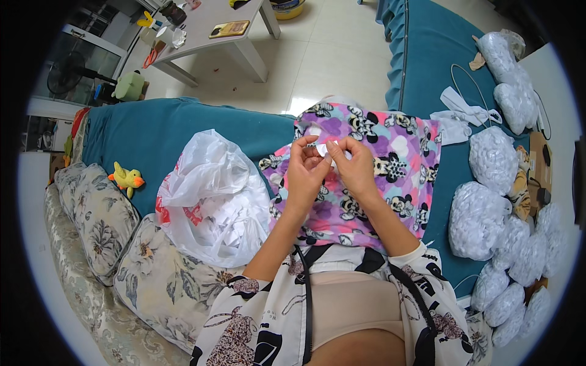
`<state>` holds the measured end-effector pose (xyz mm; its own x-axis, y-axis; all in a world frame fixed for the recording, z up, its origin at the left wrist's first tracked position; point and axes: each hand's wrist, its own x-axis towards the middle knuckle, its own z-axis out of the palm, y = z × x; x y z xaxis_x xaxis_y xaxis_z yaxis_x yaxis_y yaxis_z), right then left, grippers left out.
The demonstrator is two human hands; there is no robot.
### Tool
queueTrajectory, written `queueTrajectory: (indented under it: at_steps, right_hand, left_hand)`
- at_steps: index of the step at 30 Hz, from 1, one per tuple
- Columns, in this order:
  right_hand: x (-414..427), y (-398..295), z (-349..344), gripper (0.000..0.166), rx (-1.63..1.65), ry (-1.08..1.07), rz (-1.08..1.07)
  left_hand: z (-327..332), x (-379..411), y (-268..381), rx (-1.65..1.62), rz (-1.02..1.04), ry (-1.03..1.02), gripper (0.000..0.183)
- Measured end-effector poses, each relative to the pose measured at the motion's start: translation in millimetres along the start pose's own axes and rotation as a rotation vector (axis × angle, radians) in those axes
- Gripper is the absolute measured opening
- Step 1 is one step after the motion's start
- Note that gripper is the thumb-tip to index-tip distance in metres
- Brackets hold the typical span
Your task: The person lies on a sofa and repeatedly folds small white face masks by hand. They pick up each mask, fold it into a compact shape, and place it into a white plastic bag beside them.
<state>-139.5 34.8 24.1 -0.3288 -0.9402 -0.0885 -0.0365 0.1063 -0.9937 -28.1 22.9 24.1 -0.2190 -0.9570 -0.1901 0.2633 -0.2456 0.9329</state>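
Note:
A small white piece [322,149], paper or fabric, is pinched between both my hands above my lap. The thumb and fingers of my right hand [356,169] press on it. My left hand [306,176] grips its other side with curled fingers. Under them a fleece blanket [398,137] with a cartoon mouse print covers my legs. To the left sits a white plastic bag [208,160] with red print, its mouth open. Many small white pieces [229,224] like the one I hold lie inside it.
Several clear bags stuffed with white pieces [478,222] line the right side of the teal sofa cover [430,50]. Floral cushions [160,274] and a yellow plush duck [127,177] are at left. Ahead, a low table [201,32] holds a phone [230,29] and orange-handled scissors [150,58].

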Motion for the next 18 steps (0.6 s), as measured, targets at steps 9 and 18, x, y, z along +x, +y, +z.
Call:
queueTrajectory:
  at_steps: [9,18]
  right_hand:
    - [-2.9,2.3,8.6,0.018,0.072,-0.032,0.033]
    - [-7.0,9.4,15.9,0.033,-0.027,-0.03,-0.066]
  left_hand:
    - [-0.7,4.0,-14.6,-0.011,0.13,0.136,0.027]
    - [-8.1,7.9,-10.5,0.299,0.204,0.353,0.006]
